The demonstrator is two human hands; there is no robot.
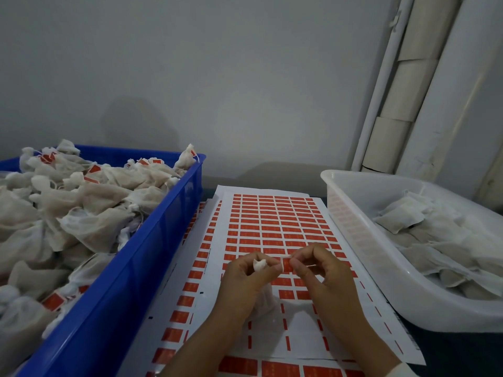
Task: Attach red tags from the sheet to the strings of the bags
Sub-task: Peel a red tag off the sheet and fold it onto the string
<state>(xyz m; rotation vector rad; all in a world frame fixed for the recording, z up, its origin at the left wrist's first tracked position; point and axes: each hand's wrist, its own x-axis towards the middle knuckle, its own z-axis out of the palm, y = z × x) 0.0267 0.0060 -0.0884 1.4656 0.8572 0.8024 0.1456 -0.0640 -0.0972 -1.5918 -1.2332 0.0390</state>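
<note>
Sheet of tags (275,227): white backing paper, flat on the worktop between the two bins, printed with rows of small red rectangular stickers; the near rows are peeled, leaving thin red slivers. More sheets lie stacked beneath it.

Blue bin (152,257), left: rigid moulded plastic, heaped with crumpled white mesh bags, several bearing red tags.

White bin (362,240), right: translucent plastic with a slotted wall, holding flat white bags.

Left hand (245,278): grip narrow, fingers curled round the gathered neck of a white mesh bag (260,265), whose body hangs below the palm above the sheet.

Right hand (324,270): grip narrow, thumb and forefinger pinching a red tag (286,263) just beside the bag's neck. The string is too fine to make out.
</note>
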